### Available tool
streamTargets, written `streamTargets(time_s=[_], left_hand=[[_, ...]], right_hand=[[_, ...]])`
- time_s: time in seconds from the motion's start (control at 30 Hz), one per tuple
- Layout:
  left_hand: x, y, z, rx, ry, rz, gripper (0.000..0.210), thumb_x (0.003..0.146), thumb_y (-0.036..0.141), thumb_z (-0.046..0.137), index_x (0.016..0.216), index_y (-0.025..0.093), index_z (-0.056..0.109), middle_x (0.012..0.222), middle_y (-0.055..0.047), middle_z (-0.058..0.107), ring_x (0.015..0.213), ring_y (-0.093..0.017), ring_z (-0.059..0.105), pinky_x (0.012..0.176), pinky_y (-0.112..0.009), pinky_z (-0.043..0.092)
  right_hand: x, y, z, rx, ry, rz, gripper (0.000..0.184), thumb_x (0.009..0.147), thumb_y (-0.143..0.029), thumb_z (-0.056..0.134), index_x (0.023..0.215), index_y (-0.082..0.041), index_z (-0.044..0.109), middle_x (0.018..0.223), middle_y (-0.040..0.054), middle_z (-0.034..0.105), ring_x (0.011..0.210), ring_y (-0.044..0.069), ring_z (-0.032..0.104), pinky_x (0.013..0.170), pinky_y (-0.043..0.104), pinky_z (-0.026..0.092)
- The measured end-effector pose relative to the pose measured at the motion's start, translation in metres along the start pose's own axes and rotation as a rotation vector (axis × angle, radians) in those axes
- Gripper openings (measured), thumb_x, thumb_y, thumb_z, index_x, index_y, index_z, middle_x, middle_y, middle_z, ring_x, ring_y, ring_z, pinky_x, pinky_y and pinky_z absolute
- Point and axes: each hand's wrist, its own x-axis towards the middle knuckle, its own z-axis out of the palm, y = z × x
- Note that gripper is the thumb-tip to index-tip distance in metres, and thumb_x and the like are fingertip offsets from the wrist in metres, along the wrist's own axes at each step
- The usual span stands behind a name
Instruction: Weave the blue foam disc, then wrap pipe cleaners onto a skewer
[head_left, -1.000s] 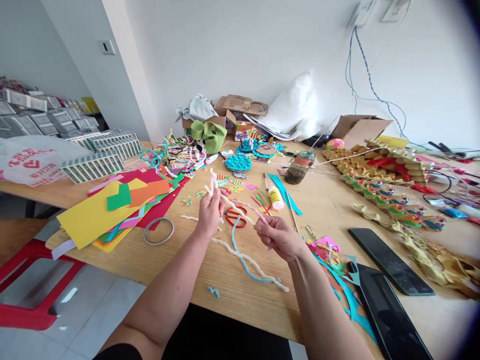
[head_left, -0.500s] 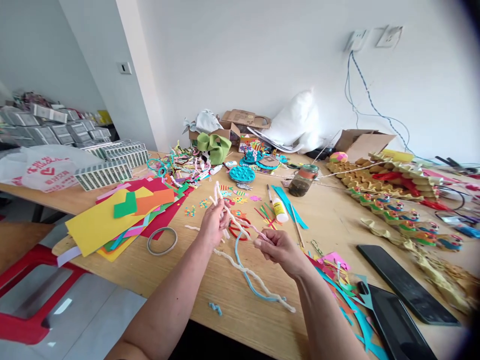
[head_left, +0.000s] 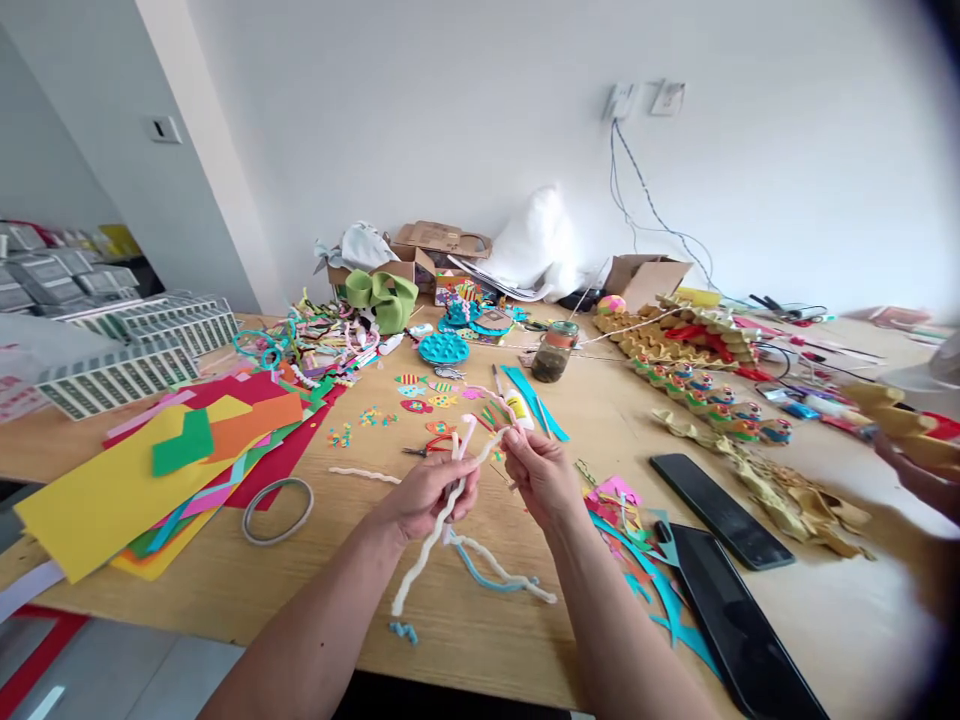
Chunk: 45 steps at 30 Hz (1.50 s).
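My left hand pinches a bundle of fuzzy pipe cleaners, white and pale pink, with one white pipe cleaner hanging down toward the table's front. Close on its right, my right hand is closed on a strand of the same bundle, thumb against forefinger. A blue pipe cleaner and a twisted white one lie on the table below the hands. Another white strand extends to the left. Behind the hands are red-handled scissors, partly hidden, and a white glue bottle with a yellow label.
Coloured paper sheets and a tape roll lie left. Paper fish, a blue scalloped piece and a glass jar stand farther back. Two dark phones lie right, near paper scraps. Another person's hand holds an egg-carton piece at the right edge.
The view has turned right. My hands have come closer together, and a white pipe cleaner now hangs down from my left hand. Another person's hand has appeared at the right.
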Motion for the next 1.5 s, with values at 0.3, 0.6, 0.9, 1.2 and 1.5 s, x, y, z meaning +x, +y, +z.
streamTargets(time_s=[0.3,0.6,0.9,1.2,1.5], left_hand=[[-0.001,-0.002,-0.007,-0.005,-0.184,-0.167,0.031,0.082,0.037,0.048,0.059,0.017,0.04,0.037,0.006,0.036,0.032,-0.004,0.02,0.036,-0.019,0.013],[-0.002,-0.004,-0.003,0.147,-0.091,-0.109,0.032,0.083,0.041,0.047,0.063,0.016,0.046,0.041,0.004,0.042,0.035,-0.006,0.032,0.039,-0.022,0.02],[-0.002,-0.002,0.003,0.004,-0.024,-0.033,0.032,0.08,0.043,0.054,0.064,0.016,0.049,0.041,0.004,0.044,0.034,-0.004,0.028,0.038,-0.02,0.017],[0.008,0.007,-0.009,-0.272,0.459,0.402,0.024,0.076,0.038,0.061,0.076,0.015,0.054,0.059,-0.002,0.063,0.047,-0.01,0.053,0.047,-0.02,0.037],[0.01,0.011,-0.017,-0.18,0.708,0.563,0.033,0.074,0.049,0.06,0.078,0.018,0.051,0.063,-0.001,0.062,0.051,-0.012,0.056,0.05,-0.023,0.041]], right_hand=[[-0.002,-0.007,-0.003,0.157,-0.209,0.183,0.03,0.065,-0.032,0.072,0.059,-0.017,0.048,0.047,-0.0092,0.032,0.037,0.001,0.013,0.034,0.018,0.009],[-0.007,-0.004,-0.004,-0.602,0.127,-0.341,0.036,0.078,-0.041,0.061,0.058,-0.019,0.042,0.056,-0.0053,0.031,0.05,0.008,0.027,0.046,0.024,0.021],[-0.003,-0.004,-0.009,-0.59,0.175,-0.28,0.038,0.079,-0.052,0.056,0.062,-0.018,0.052,0.052,-0.0059,0.031,0.046,0.008,0.026,0.044,0.024,0.021],[-0.016,0.011,0.011,-0.403,-0.086,-0.047,0.037,0.075,-0.05,0.062,0.068,-0.014,0.067,0.053,-0.0015,0.05,0.04,0.005,0.027,0.039,0.023,0.016],[-0.024,0.006,0.023,-0.544,-0.365,0.176,0.032,0.065,-0.046,0.072,0.059,-0.015,0.065,0.046,-0.0049,0.044,0.041,0.005,0.023,0.04,0.023,0.015]])
